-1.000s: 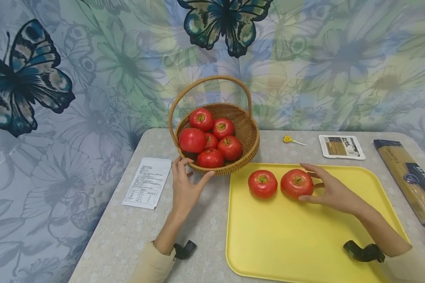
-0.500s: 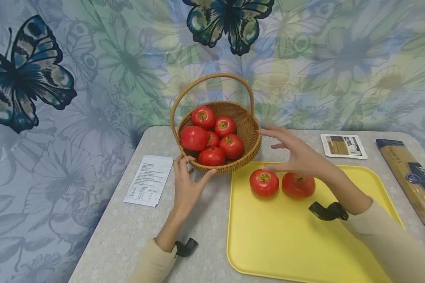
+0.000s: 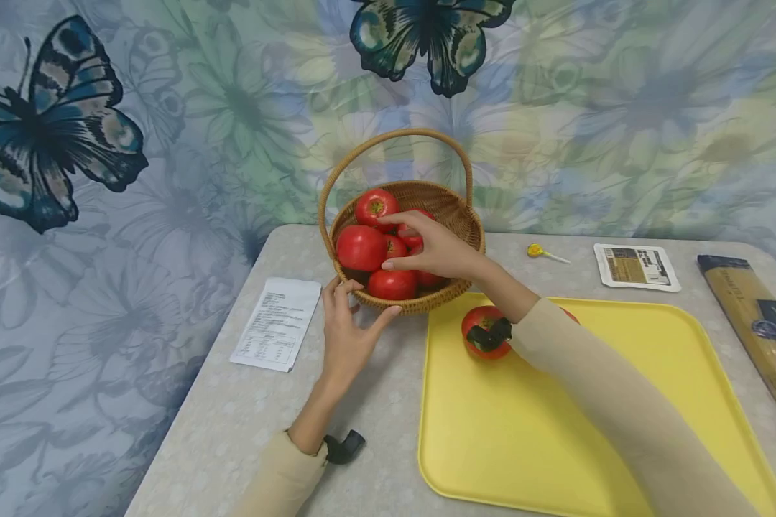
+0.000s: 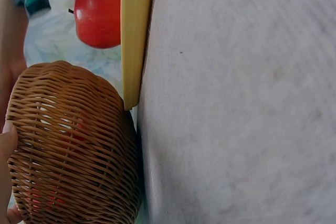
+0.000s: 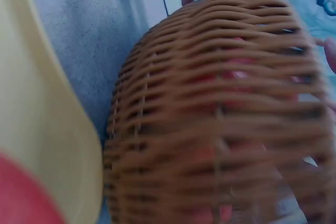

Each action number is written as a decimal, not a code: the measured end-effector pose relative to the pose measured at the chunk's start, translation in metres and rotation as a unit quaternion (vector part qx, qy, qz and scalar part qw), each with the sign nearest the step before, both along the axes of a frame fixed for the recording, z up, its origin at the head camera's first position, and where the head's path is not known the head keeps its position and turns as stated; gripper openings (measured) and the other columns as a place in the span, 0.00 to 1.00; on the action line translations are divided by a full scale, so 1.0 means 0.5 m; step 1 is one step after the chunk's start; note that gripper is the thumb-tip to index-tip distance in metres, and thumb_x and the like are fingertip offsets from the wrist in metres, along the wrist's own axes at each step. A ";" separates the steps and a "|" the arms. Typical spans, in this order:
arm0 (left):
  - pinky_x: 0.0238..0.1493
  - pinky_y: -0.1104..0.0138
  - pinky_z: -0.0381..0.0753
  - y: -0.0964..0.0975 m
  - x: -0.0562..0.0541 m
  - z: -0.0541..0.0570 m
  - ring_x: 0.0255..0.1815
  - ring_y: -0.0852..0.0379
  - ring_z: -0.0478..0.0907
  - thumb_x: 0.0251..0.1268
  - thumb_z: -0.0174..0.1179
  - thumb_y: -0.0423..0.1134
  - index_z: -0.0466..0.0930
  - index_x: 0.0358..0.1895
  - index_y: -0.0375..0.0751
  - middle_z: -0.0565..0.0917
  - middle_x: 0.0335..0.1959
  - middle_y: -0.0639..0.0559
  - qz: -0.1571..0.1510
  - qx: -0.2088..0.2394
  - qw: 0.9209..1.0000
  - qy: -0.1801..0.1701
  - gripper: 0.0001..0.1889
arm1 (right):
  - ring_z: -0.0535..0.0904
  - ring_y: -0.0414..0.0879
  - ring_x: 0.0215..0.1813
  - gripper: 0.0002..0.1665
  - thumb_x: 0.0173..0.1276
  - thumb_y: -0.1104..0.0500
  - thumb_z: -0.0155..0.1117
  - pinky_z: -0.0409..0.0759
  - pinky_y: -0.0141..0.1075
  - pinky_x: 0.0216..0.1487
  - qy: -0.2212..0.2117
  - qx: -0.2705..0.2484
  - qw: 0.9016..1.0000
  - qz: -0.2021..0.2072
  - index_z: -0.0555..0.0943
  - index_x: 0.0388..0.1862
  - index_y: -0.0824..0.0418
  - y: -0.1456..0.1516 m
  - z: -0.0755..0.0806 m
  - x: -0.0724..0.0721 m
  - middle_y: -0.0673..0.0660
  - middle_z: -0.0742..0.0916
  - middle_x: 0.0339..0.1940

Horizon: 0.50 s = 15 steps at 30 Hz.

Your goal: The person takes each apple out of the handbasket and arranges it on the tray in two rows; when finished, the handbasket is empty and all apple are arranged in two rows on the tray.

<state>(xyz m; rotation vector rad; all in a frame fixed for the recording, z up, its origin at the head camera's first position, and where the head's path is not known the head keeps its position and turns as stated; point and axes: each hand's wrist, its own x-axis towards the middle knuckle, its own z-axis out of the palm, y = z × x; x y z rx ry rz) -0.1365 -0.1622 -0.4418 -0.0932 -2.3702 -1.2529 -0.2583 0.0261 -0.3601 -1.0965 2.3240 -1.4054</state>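
A wicker basket (image 3: 453, 205) with a tall arched handle holds several red apples (image 3: 361, 248), and it leans toward me. My left hand (image 3: 349, 341) grips its front-left rim, fingertips over the edge and thumb along the front. In the left wrist view, the thumb (image 4: 7, 140) lies against the weave. My right hand (image 3: 442, 248) is inside the basket mouth above the right-hand apples, fingers and thumb spread apart around them. It partly covers those apples. One apple (image 3: 475, 316) sits on the yellow tray (image 3: 530, 431) below my right wrist; another beside it is mostly hidden by the sleeve.
A white printed packet (image 3: 276, 323) lies left of the basket. Behind the tray are a yellow lollipop (image 3: 535, 250) and a flat white-edged pack (image 3: 636, 267). A long pasta-like package (image 3: 753, 323) lies along the right. A patterned cloth hangs behind the table.
My right hand has left the apple on the tray and moved left and up, over the rim into the basket. My left hand stays on the rim.
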 end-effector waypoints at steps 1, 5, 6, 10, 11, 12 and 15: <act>0.52 0.53 0.81 0.000 0.000 0.000 0.68 0.51 0.64 0.51 0.72 0.59 0.65 0.54 0.42 0.63 0.66 0.39 -0.001 0.000 1.000 -0.001 0.36 | 0.67 0.56 0.71 0.44 0.60 0.49 0.74 0.76 0.49 0.64 -0.002 0.000 1.000 0.002 0.66 0.73 0.53 -0.012 -0.003 -0.005 0.56 0.69 0.72; 0.52 0.56 0.82 -0.001 0.000 -0.001 0.69 0.52 0.64 0.51 0.72 0.59 0.66 0.54 0.42 0.63 0.66 0.40 0.000 0.000 1.000 -0.003 0.36 | 0.68 0.52 0.71 0.46 0.60 0.49 0.74 0.71 0.49 0.69 -0.003 0.009 1.000 0.001 0.64 0.74 0.56 -0.049 -0.012 -0.020 0.52 0.69 0.74; 0.52 0.56 0.82 -0.001 -0.001 0.000 0.69 0.51 0.64 0.51 0.72 0.59 0.66 0.53 0.42 0.63 0.66 0.40 0.000 0.000 1.000 -0.003 0.35 | 0.68 0.50 0.71 0.46 0.60 0.49 0.74 0.72 0.48 0.69 -0.004 0.014 1.000 -0.003 0.64 0.74 0.55 -0.057 -0.013 -0.022 0.51 0.69 0.74; 0.53 0.53 0.82 0.000 0.001 0.004 0.69 0.50 0.64 0.51 0.72 0.59 0.66 0.53 0.43 0.63 0.66 0.39 0.001 0.002 1.000 -0.006 0.35 | 0.69 0.49 0.70 0.46 0.61 0.46 0.73 0.74 0.47 0.66 -0.014 0.035 0.999 -0.016 0.64 0.74 0.52 -0.082 -0.021 -0.030 0.51 0.70 0.73; 0.53 0.52 0.82 -0.001 0.001 0.005 0.68 0.50 0.65 0.51 0.72 0.59 0.66 0.53 0.42 0.62 0.66 0.39 0.001 0.002 1.000 -0.007 0.35 | 0.69 0.48 0.69 0.46 0.61 0.45 0.73 0.74 0.47 0.66 -0.012 0.042 0.999 -0.020 0.64 0.74 0.52 -0.087 -0.023 -0.031 0.51 0.70 0.73; 0.53 0.51 0.82 -0.002 0.002 0.006 0.68 0.50 0.65 0.51 0.72 0.59 0.66 0.53 0.42 0.62 0.66 0.39 0.000 0.002 1.000 -0.007 0.35 | 0.70 0.48 0.69 0.45 0.61 0.45 0.72 0.73 0.47 0.66 -0.012 0.046 0.999 -0.023 0.65 0.74 0.51 -0.093 -0.025 -0.033 0.51 0.71 0.72; 0.53 0.52 0.82 -0.006 0.004 0.006 0.68 0.49 0.66 0.51 0.72 0.59 0.66 0.53 0.41 0.62 0.66 0.38 0.003 -0.003 1.000 -0.010 0.35 | 0.72 0.49 0.67 0.43 0.62 0.44 0.71 0.73 0.49 0.66 -0.008 0.055 0.998 -0.031 0.66 0.72 0.50 -0.106 -0.028 -0.034 0.53 0.73 0.70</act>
